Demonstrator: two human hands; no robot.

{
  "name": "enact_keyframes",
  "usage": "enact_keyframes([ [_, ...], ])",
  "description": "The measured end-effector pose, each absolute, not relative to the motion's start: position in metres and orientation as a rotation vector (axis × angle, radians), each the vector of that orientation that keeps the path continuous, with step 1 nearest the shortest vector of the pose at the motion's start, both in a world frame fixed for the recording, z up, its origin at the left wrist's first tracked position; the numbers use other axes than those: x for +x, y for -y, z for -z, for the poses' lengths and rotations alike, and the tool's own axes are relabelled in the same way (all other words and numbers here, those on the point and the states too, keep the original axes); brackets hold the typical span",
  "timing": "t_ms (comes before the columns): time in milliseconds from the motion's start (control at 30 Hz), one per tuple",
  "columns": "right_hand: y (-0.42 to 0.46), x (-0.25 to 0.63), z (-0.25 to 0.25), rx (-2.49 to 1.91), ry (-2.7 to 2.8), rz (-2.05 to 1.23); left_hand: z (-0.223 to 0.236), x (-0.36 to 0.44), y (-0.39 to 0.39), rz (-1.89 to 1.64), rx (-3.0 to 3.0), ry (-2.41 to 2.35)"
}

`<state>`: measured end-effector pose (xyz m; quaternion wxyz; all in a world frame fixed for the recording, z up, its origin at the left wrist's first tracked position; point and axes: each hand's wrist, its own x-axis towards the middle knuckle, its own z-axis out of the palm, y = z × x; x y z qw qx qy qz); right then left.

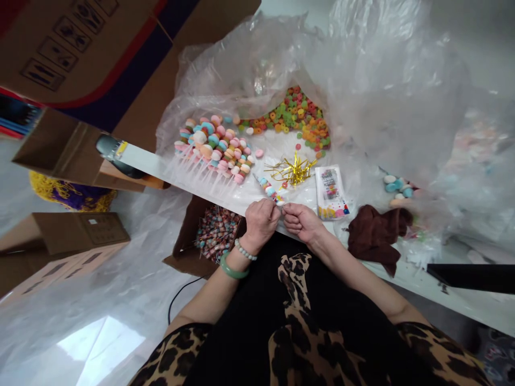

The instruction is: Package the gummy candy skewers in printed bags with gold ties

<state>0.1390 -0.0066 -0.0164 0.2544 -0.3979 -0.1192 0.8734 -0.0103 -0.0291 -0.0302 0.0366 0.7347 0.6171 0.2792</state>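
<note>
Candy skewer [269,190] slants up from the centre of the frame, its lower end pinched between the left hand [261,224] and right hand [301,222], which are together. Gold twist ties [292,170] and printed clear bags [330,192] lie just right of it on the desk [406,279]. Stacked gummy skewers [213,147] and ring gummies [289,118] sit beyond. Plastic sheeting [386,96] billows across the upper right, partly veiling the candies there.

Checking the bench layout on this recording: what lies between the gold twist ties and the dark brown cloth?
In the head view, a printed clear packet lies between the gold twist ties and the dark brown cloth.
</note>
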Motion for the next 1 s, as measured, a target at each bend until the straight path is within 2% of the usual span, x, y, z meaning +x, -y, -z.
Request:
enact_keyframes([
  [133,0.009,0.130,0.016,-1.162,0.349,-2.163,0.031,-0.004,0.031,-0.980,2.114,-1.890],
  [300,0.006,0.123,0.012,-1.168,0.421,-2.074,0.026,0.002,0.038,-1.080,1.864,-1.741],
  [400,0.008,0.123,0.008,-1.234,0.517,-2.019,0.020,-0.001,0.035,-1.218,1.316,-1.696],
  [567,0.014,0.126,0.004,-1.301,0.887,-1.914,0.006,-0.012,0.014,-1.264,0.468,-1.145],
  [767,0.017,0.129,0.008,-1.345,1.199,-1.745,0.000,-0.015,-0.001,-1.318,0.217,-0.950],
  [1000,0.022,0.133,0.009,-1.520,1.430,-1.314,-0.004,-0.010,0.001,-1.403,0.231,-0.974],
])
